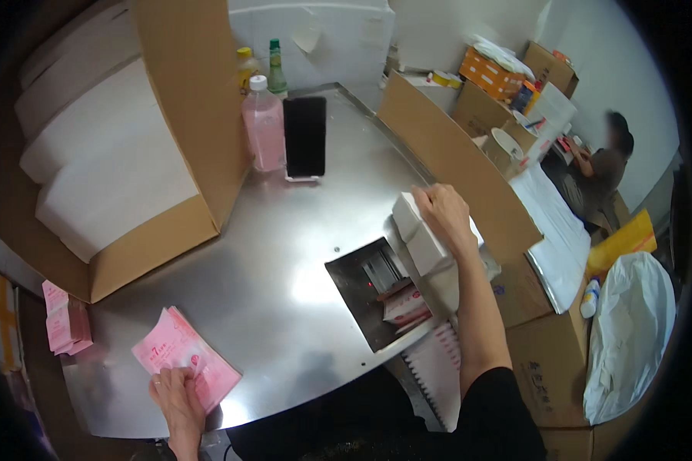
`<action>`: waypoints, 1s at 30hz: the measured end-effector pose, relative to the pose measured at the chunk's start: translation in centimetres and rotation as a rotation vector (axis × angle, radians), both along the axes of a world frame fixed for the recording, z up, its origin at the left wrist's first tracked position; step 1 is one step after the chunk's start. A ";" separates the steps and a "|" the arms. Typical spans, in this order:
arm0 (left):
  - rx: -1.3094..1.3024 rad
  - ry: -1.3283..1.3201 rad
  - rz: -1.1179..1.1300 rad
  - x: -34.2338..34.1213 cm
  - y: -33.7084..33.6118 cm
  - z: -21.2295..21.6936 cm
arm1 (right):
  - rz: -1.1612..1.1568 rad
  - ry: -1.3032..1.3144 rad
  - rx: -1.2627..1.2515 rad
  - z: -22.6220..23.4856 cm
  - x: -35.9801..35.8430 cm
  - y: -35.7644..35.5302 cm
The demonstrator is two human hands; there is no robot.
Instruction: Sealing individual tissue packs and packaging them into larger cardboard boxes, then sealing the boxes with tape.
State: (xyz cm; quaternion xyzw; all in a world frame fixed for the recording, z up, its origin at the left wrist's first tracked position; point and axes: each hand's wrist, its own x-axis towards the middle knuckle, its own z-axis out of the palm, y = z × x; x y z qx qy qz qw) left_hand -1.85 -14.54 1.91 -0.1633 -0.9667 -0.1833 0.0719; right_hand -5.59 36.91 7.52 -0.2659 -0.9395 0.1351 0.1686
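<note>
While the left hand [178, 396] is bending its fingers over the packets [178, 338], these are lying slightly fanned by the table's near edge: pink, flat, printed. Whether that hand is gripping or merely pressing cannot be told.

Table [277, 269]: steel, smooth, reflecting blurred light, its near edge curving. A broad stretch of metal is separating the packets from the hole [361, 307], giving sideways room.

Second stack [69, 323]: pink, standing by the left edge, near the carton.

Hole: four-sided, straight-edged, dark within, holding a pink bundle [406, 306] toward its right side.

Right hand [444, 213]: curling narrow over the white boxes [428, 252], just beyond the hole; fingertips are hiding, so its hold cannot be told.

White boxes: matte, square-cornered; little room is showing between them and the panel [457, 154].

Panel: brown cardboard, bounding the right side.

Carton [184, 92]: brown cardboard, hemming the left, containing white stacks [115, 154].

Bottle [264, 131]: clear, rounded, white-capped, holding pink liquid.

Phone [305, 137]: black, flat, standing upright beside it.

Person [603, 173]: showing at far right.
</note>
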 end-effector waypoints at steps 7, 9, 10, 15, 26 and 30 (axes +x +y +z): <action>0.067 0.029 -0.046 -1.1 -2.1 0.9 | 0.196 0.295 0.444 1.4 6.6 -4.0; 0.004 0.089 -0.004 -1.4 -1.1 2.0 | 0.167 0.282 0.477 -1.0 7.7 -4.9; -0.031 0.196 -0.069 -1.1 0.7 3.1 | 0.091 0.255 0.504 -1.6 8.2 -5.2; 0.127 0.123 -0.613 1.1 10.7 1.0 | -0.006 0.200 0.473 -1.8 8.4 -5.6; 0.309 0.100 -0.647 1.5 14.4 -1.2 | 0.410 0.487 0.393 -5.1 9.1 -10.8; 0.223 0.120 -0.563 1.3 13.3 -0.8 | 1.129 0.333 0.261 -7.0 13.0 -19.9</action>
